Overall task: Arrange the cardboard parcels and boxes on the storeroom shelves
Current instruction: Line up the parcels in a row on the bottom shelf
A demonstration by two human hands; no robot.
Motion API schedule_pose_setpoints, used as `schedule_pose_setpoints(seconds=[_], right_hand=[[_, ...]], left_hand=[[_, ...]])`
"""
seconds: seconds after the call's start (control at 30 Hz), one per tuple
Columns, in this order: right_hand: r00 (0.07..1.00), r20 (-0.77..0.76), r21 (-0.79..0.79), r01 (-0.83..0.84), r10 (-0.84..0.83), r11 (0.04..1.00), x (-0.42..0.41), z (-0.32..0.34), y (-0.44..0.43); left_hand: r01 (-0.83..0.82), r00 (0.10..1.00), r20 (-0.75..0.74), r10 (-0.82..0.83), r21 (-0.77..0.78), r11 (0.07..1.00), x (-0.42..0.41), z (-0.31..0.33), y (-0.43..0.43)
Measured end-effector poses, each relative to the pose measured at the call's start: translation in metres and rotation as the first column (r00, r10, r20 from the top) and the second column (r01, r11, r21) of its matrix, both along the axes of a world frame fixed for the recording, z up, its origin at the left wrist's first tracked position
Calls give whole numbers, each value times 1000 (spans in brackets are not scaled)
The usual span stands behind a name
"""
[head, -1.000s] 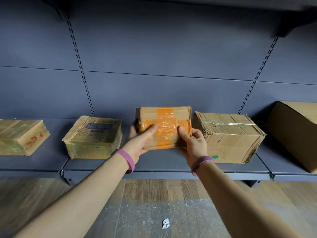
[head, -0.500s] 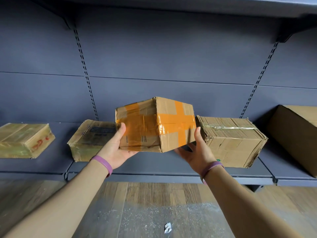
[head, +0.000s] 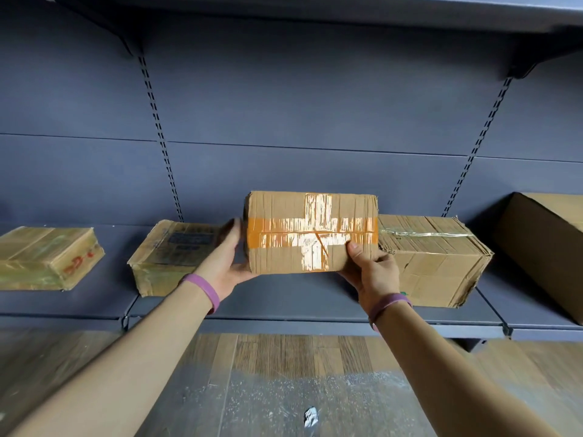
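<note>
Aloft — orange-taped box (head: 312,232) held between left hand (head: 227,263) and right hand (head: 373,274).

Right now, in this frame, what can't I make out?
All in the head view:
- Fingers of the right hand: hidden behind the orange-taped box.
- Print on the flat parcel: blurred, partly behind the left hand.
- Large box: cut off by the right edge.
- Leftmost parcel: cut off by the left edge; its red marks are too blurred to read.
</note>
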State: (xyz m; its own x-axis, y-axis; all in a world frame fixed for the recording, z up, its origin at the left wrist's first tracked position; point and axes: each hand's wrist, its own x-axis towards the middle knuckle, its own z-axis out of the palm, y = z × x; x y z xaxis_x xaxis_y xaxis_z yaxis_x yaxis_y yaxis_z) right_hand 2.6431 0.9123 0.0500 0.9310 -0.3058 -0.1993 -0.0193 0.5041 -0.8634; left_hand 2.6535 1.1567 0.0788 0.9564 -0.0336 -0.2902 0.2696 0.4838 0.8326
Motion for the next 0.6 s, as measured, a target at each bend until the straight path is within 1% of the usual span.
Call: schedule_pose_setpoints(seconds=[0.07,0.13,0.17,0.2,0.27,0.37,0.43,0.5,0.57,0.6], right_hand=[[998,-8,-5,61,-61,998,1,1,1],[996,-3,-26,94,-94,995,2,2,2],[995,2,-43,99,-99,994,2,1,4],[996,4,-52,92,-91,994,0,2,6],[999,8,-60,49,-49,997,-4,1,9],[1000,19,-43,-19,20,999,-9,5,10],[999,-6,-46,-40,40,998,-9,8,6],[998,-35,-63,-62,60,996,-7,7,3],[987,-66,-45,-150,147,988,-11,4,2],[977,-76,-9,-199,198,980,-12,3,2]], left_hand=[[87,996,2,-87,30,996,1,2,-4],[139,986,68,-151,153,978,-1,2,-12],[119,985,102,-142,207,971,-2,0,-15],[64,987,132,-96,228,972,-1,-3,-18],[-55,989,148,25,199,978,2,-10,-16],[-137,988,82,131,81,987,5,-12,-4],[-154,987,46,153,26,988,6,-12,3],[-153,988,28,153,2,988,5,-12,6],[-145,989,1,145,-18,989,4,-12,9],[-139,990,-9,139,-25,990,4,-12,9]])
